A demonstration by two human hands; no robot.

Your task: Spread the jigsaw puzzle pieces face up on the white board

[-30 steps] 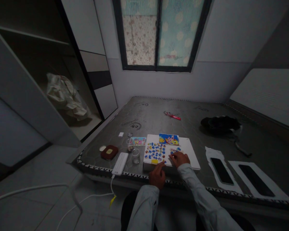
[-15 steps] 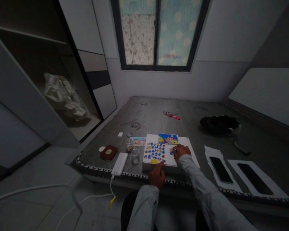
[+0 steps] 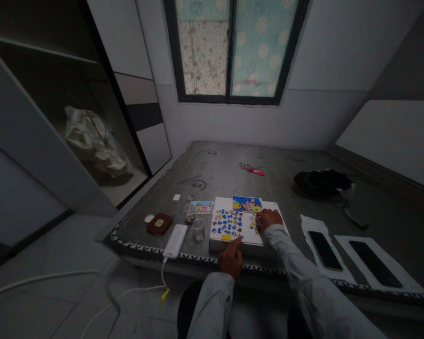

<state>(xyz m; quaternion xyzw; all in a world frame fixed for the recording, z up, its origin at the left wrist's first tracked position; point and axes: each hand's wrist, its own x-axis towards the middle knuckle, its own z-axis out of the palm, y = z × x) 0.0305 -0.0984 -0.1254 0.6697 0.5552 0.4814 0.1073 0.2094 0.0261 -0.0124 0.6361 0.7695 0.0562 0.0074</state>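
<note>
Near left corner of the grey quilted mattress (image 3: 226,160): small round white lid (image 3: 149,218) beside a brown rounded case (image 3: 159,224). Small white block (image 3: 176,197) lay nearer the left edge. White rectangular power bank (image 3: 176,240) sat by the near edge, white cable hanging over it. Then a small clear cup with contents (image 3: 190,217), a larger clear cup (image 3: 198,230), and a pink-and-blue picture card (image 3: 202,207) behind them.

White flat cardboard box (image 3: 248,233) stood along the near edge. Loose blue and multicoloured jigsaw pieces (image 3: 224,221) covered its left half; yellow rectangle (image 3: 226,237) at its near edge. Left hand (image 3: 230,259) reached that edge, index finger extended, the others curled; could not tell whether the grip held anything. Bright blue cartoon card (image 3: 246,204) lay at the box's far edge. Right hand (image 3: 270,219) was over the box's right half, beside a small cluster of pieces (image 3: 253,224); grip narrow, fingertips close together, could not tell whether a piece was pinched.

Farther right, a black bag (image 3: 323,182) rested towards the mattress's right edge.
</note>
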